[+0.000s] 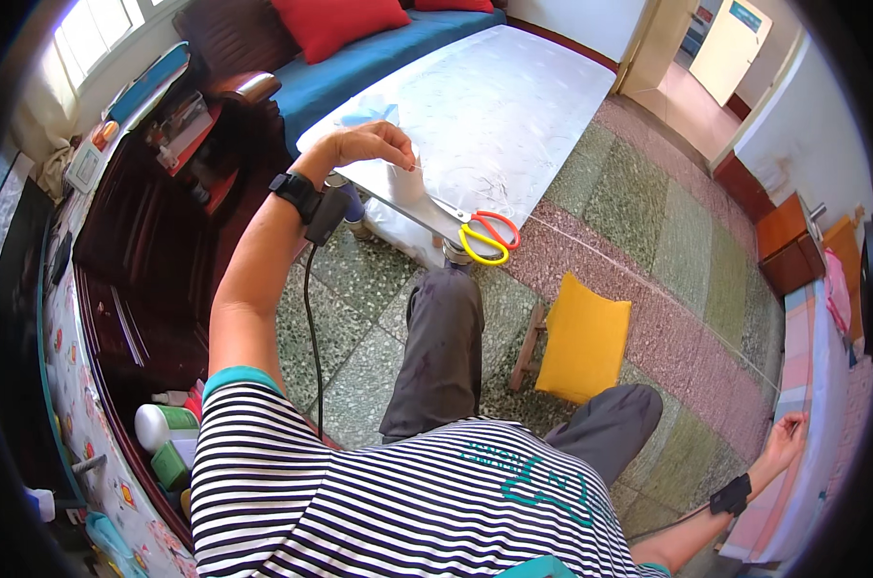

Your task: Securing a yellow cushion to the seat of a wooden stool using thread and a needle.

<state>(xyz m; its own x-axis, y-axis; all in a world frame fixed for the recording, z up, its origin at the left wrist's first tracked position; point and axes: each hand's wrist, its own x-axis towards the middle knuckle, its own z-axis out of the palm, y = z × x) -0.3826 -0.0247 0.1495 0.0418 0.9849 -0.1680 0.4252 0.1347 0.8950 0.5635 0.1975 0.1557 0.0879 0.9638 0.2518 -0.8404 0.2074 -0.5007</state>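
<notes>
The white cone [406, 185], which looks like a spool of thread, stands at the near edge of the table, its long axis roughly upright, directly below the fingertips of your left hand [367, 144]. Your left fingers curl down and close in at its top; whether they pinch anything, you cannot tell from here. A thin pale line, seemingly thread [648, 280], runs from the table's side diagonally down and right toward your right hand [786, 438], which sits far out to the side with thumb and fingertips drawn together; anything between them is too fine to make out.

Just right of the cone lie the scissors [464, 220], long axis slanting, blades toward the cone, red and yellow handles reaching past the table edge toward you. Your left hand is much the nearer to both; your right is well apart from them.

Farther out, the pale table [542, 87] stretches away from you, and a yellow-covered stool [583, 339] stands between your knees.
</notes>
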